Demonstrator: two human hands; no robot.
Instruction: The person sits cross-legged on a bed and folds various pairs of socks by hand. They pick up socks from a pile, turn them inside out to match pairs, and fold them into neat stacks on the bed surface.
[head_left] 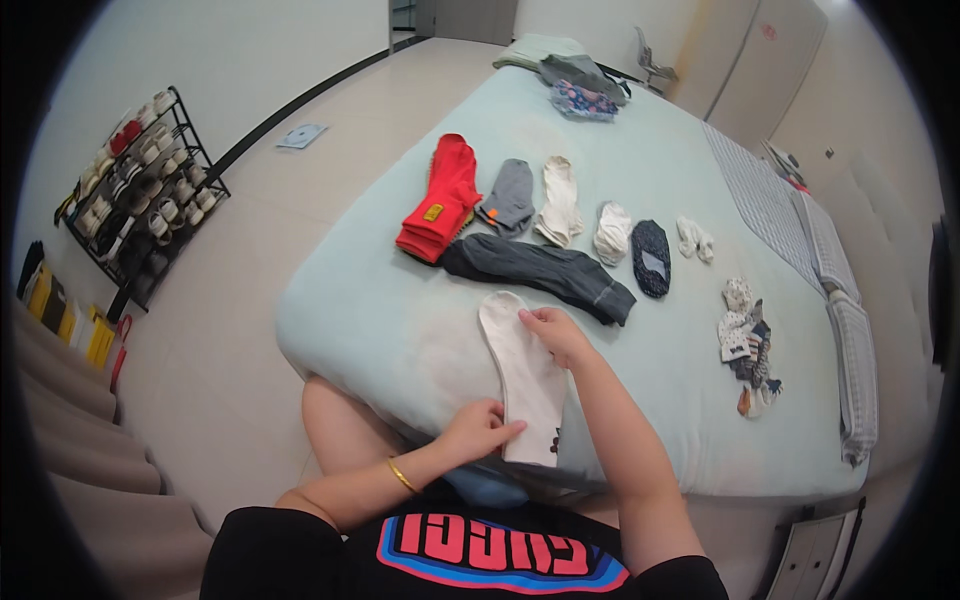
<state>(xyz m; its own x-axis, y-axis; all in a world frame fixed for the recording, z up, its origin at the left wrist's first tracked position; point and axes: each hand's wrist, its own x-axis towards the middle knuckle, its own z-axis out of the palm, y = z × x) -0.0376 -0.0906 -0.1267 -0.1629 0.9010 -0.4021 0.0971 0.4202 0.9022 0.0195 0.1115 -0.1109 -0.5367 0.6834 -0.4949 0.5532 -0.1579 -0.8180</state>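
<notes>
A long white sock with a small dark motif near its cuff lies lengthwise at the near edge of the bed. My left hand pinches its left side close to the cuff, thumb on top. Farther up, my right hand grips the sock's right edge near the toe end. Just beyond lies a dark grey pair of socks. Behind it are red socks, grey socks with an orange tag, cream socks, a small white sock bundle and black patterned footies.
Small white socks and a pile of small patterned socks lie on the right of the bed. Clothes rest at its far end. A loaded shoe rack stands against the left wall.
</notes>
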